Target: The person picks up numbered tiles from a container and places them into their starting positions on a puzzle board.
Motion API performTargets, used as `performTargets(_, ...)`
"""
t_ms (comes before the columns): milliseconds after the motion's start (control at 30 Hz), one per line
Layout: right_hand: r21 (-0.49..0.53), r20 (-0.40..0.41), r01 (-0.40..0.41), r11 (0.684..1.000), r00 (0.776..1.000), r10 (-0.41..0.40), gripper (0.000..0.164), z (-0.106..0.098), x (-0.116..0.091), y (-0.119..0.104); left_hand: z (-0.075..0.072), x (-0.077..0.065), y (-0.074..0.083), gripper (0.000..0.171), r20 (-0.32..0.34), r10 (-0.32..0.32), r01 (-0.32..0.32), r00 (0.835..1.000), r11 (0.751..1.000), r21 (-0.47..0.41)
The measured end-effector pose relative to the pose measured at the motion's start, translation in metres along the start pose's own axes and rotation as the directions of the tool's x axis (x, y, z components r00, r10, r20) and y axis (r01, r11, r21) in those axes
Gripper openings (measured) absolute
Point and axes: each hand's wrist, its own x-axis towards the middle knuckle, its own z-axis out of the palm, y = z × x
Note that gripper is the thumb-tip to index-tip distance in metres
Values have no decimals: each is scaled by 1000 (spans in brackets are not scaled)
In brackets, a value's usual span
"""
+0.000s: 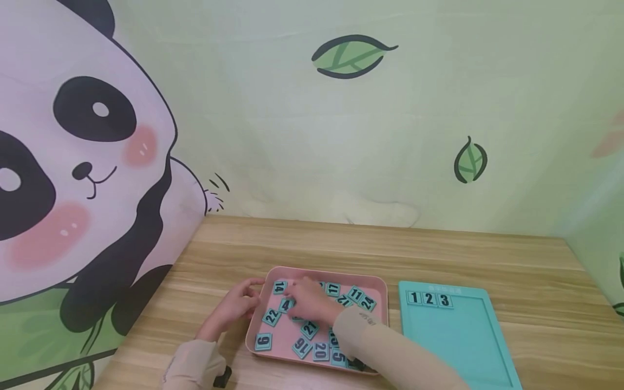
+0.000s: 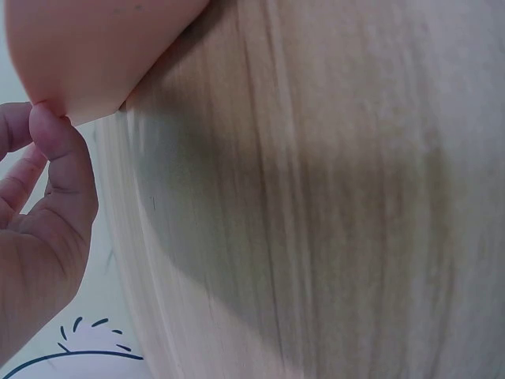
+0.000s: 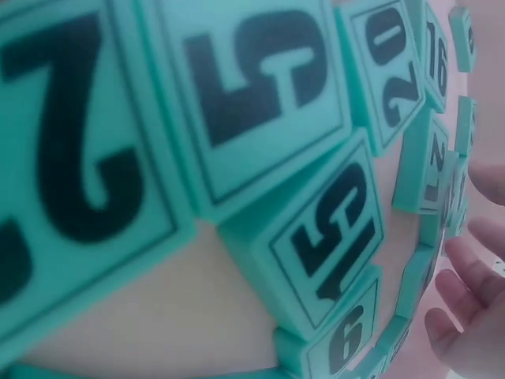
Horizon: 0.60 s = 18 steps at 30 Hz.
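Observation:
A pink tray (image 1: 285, 352) holds several teal number tiles, some at odd angles. At its left side my left hand (image 1: 236, 303) touches the outer wall with thumb and finger; the left wrist view shows the thumb (image 2: 59, 138) against the tray wall (image 2: 87, 63). My right hand (image 1: 312, 300) reaches over the tray among the tiles, beside the 4 tile (image 1: 286, 305). In the right wrist view its loosely bent fingers (image 3: 461, 296) hover close to or touch tiles; no held tile shows. The 14 tile (image 1: 279, 287) and 22 tile (image 1: 271, 317) lie nearby. The forearm hides the tray's lower right.
Right of the tray lies a teal board (image 1: 453, 336) with a raised rim. Tiles 1, 2 and 3 (image 1: 444, 300) sit in a row at its upper left. The wooden table (image 1: 312, 238) meets a wall cloth (image 1: 273, 135) printed with a panda and leaves.

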Motion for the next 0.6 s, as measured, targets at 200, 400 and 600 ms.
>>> performTargets(200,8,-17,-38,999,999,38,34,2,0,0,0,0,0,46,-4,-9,9,1000,1000,16)
performTargets(400,15,-21,-49,999,999,50,34,3,-1,0,0,-1,2,46,-4,-1,1,1000,1000,22)
performTargets(600,8,-29,-38,999,999,39,34,6,1,2,0,-1,2,45,-5,-15,15,1000,1000,21)
